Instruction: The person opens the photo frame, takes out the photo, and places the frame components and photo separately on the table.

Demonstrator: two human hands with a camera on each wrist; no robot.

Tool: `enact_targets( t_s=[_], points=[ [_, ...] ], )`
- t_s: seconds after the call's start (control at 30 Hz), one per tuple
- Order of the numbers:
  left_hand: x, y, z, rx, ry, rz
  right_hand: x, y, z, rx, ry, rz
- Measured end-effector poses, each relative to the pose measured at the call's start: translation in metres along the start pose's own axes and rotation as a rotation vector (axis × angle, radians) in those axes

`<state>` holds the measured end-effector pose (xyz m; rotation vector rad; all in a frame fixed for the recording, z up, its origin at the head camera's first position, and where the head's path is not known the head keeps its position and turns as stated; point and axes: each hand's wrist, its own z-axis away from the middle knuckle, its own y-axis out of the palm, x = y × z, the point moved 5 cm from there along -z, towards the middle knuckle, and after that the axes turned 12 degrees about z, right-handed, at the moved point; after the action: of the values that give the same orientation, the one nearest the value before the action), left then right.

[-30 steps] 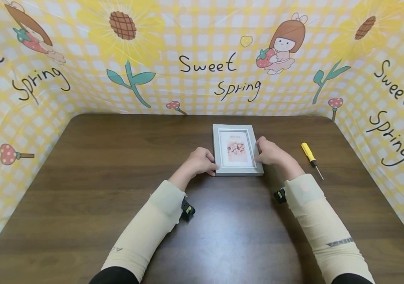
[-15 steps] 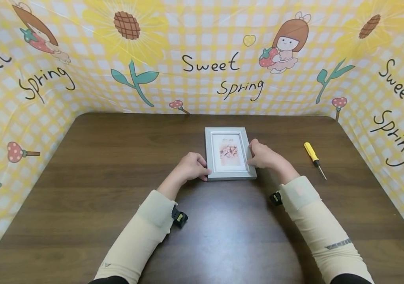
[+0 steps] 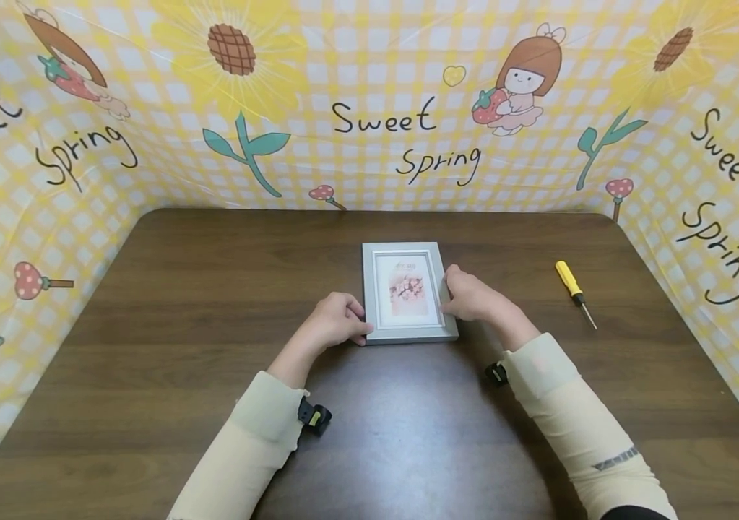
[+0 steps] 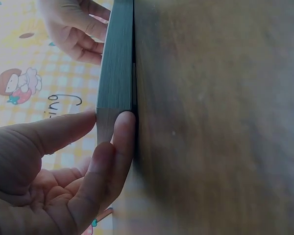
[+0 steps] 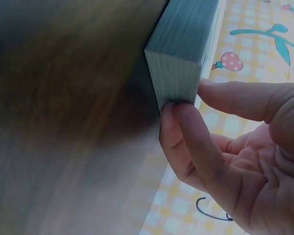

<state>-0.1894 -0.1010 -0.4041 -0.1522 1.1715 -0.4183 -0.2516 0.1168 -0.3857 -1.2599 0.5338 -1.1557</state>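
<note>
A desk [image 3: 148,325] walled in by printed cloth [image 3: 369,58], more like a small filming corner than a workplace.
Yellow-and-white checks, with sunflowers [image 3: 231,49], cartoon girls [image 3: 525,87] and the lettering "Sweet Spring" [image 3: 384,119], rise along the far edge and both side edges, bending round the rounded far corners of the dark wood-grain top. Wrist cameras [image 3: 315,417], strapped on at both sleeves [image 3: 245,455], point to recording. Whether home, office or studio lies beyond the cloth cannot be told.

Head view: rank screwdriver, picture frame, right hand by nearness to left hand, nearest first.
1. Picture frame: left hand grips its left edge.
2. Right hand: on the frame's right edge.
3. Screwdriver: farther right, beyond the right hand.
</note>
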Motion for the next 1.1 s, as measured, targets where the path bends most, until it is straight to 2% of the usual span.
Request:
enact_targets(
  t_s=[0.37, 0.77, 0.93, 1.1],
  points=[
    [0.012, -0.009, 0.017, -0.017, -0.002, -0.015, 0.019, 0.007, 0.006, 0.018, 0.085, -0.013],
    [0.022, -0.017, 0.033, -0.015, 0.019, 0.023, 0.033, 0.012, 0.014, -0.014, 0.071, -0.086],
    [0.022, -0.019, 0.033, -0.007, 0.021, 0.025, 0.031, 0.011, 0.015, 0.0, 0.078, -0.114],
    [0.018, -0.024, 0.034, -0.018, 0.016, -0.02, 0.018, 0.006, 0.012, -0.004, 0.095, -0.22]
  ],
)
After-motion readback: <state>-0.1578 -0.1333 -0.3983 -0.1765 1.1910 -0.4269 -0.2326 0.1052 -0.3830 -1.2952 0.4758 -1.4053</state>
